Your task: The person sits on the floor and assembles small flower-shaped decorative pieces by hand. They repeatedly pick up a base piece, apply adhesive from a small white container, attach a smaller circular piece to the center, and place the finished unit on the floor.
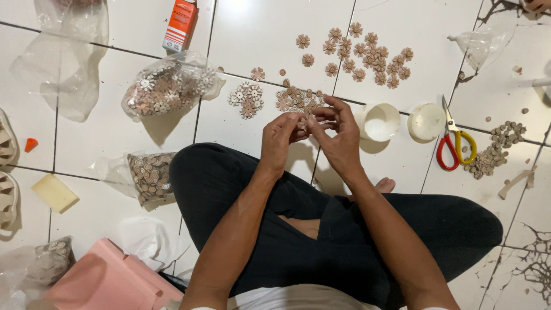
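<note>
White tiled floor [258,34] with dark grout lines, cracked at the right edge; I'm seated cross-legged in black trousers [344,241], looking straight down. My left hand [279,138] and right hand [338,135] meet in front of my knees, fingertips pinched together on a small brown flower-shaped wooden piece [302,123]. It's mostly hidden by the fingers, so I can't tell its exact shape. Both hands' fingers are narrow, curled in; right index and middle fingers are raised a bit.

Just beyond the hands lies a loose heap of small round brown wooden discs [295,99], and beside it on the left a small cluster of pale whitish flower cutouts [247,99]. Further out, a spread group of brown wooden flower cutouts [367,54].

Right of the hands: a white round plastic tub [379,121], near it its white round lid [426,121], then scissors with one red and one yellow handle [455,143], then a pile of grey-brown small pieces [498,148].

Left side: a clear plastic bag of mixed flower cutouts [166,86], a second clear bag of round discs [148,175] touching my left knee, an orange and white box [181,24] at the top, a pale yellow block [53,193], a pink folder [109,281] at the bottom left.
</note>
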Demonstrator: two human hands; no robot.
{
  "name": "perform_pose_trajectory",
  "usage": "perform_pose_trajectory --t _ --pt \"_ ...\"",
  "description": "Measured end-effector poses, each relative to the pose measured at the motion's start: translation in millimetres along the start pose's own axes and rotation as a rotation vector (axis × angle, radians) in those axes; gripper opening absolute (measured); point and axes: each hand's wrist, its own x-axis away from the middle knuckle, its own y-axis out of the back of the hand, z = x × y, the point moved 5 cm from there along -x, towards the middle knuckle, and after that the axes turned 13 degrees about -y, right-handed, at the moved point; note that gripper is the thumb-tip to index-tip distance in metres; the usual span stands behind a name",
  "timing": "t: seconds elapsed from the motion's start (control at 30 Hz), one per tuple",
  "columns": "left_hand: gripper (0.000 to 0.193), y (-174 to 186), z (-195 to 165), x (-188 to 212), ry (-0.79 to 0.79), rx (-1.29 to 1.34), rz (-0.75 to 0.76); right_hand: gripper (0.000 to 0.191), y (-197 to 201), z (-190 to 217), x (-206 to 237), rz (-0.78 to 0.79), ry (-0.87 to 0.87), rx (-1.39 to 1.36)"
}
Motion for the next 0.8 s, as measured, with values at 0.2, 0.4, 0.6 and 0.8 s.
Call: perform_pose_trajectory --t 0.2,0.4,0.6,0.8 --pt "0.047 -0.5 -0.6 0.8 0.002 -0.042 0.035 0.048 3.9 -4.7 -6.7 0.014 -0.091 -0.079" --pt "0.052 -0.7 3.1 -0.4 -0.009 -0.092 0.030 0.048 9.8 3.0 -8.4 0.026 -0.044 -0.010" --pt "0.052 -1.2 6.9 -2.2 0.137 -0.117 -0.089 0.049 10.6 16.9 -33.6 -0.051 0.002 0.206" --pt "0.036 2.7 14.2 -3.0 0.176 -0.206 -0.091 0.046 5.7 22.3 -97.9 -0.174 -0.061 0.311"
